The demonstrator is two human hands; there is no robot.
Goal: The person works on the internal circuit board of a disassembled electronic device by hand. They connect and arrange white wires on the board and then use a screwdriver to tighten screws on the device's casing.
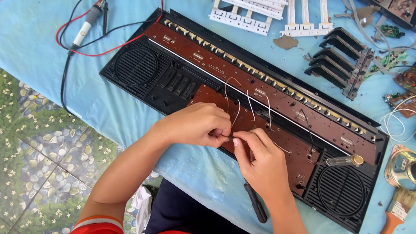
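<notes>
An opened black electronic keyboard case (143, 73) lies on a light blue cloth, with brown circuit boards (260, 93) and round speaker grilles inside. Thin white wires (251, 106) rise from the lower board. My left hand (195, 125) and my right hand (260, 160) meet over the board's front edge, both pinching the end of one thin white wire between fingertips. A black-handled tool (255, 203) lies under my right wrist on the cloth.
A soldering iron (86, 24) with red and black leads lies at the far left. White key strips (242, 15), black key pieces (342, 56), small green boards (392, 58), a loose speaker (401, 167) and a paintbrush (398, 208) surround the case. A clear-handled screwdriver (344, 161) rests on it. Tiled floor lies at the left.
</notes>
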